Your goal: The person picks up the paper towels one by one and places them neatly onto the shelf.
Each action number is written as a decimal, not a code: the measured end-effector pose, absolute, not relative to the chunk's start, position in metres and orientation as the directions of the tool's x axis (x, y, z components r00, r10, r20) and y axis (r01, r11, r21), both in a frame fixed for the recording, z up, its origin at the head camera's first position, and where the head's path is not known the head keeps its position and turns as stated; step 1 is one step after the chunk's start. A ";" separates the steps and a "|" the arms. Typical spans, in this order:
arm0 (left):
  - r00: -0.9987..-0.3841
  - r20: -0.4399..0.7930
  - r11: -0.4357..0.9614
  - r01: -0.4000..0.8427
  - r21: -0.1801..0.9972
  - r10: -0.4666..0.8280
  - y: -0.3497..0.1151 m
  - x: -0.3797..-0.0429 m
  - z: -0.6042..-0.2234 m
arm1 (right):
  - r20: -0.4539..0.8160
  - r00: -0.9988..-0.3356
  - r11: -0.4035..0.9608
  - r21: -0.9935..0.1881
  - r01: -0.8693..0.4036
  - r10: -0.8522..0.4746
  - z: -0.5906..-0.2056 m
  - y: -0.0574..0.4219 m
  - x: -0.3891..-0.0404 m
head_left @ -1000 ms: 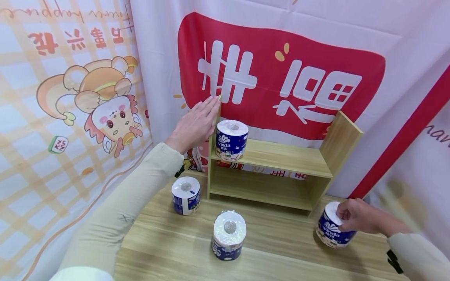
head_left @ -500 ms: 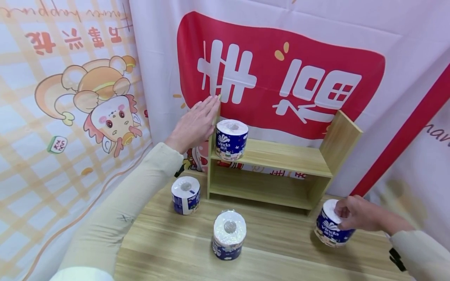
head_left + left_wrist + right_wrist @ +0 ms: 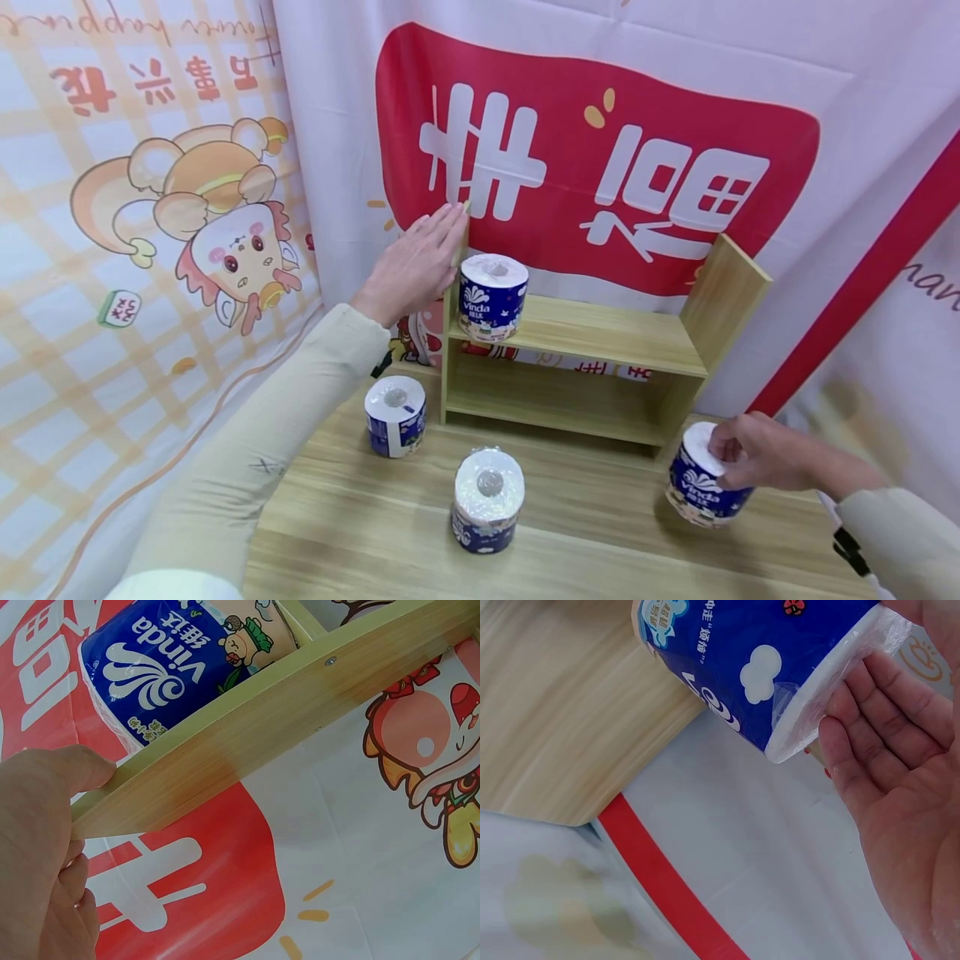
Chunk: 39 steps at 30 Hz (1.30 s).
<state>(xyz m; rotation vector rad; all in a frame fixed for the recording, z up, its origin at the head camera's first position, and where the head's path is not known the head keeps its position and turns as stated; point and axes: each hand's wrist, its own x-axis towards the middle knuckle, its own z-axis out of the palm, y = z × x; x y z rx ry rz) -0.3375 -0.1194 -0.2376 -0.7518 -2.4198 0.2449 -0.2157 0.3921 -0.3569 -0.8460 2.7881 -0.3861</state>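
I see front roll (image 3: 489, 504) on the table (image 3: 352, 542) | right hand (image 3: 768, 454), fingers curled, pinches right roll (image 3: 701, 492) by its top, right of the shelf (image 3: 555, 404) | left hand (image 3: 416, 267) grips its left panel (image 3: 225, 765) between thumb and fingers | shelf roll (image 3: 491, 308) up inside.

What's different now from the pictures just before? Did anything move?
Only a little: the right hand, already gripping the far-right toilet roll, has moved with it slightly upward and to the left in the head view. Nothing was newly grabbed or let go. The left hand still holds the side of the shelf, and the upper roll, left roll and front roll stayed put.
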 end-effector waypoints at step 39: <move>-0.662 0.489 0.823 0.462 -0.330 0.568 -0.120 -0.339 -0.239 | -0.161 -0.813 0.822 -0.235 -0.519 -0.560 -0.306 0.346 -0.211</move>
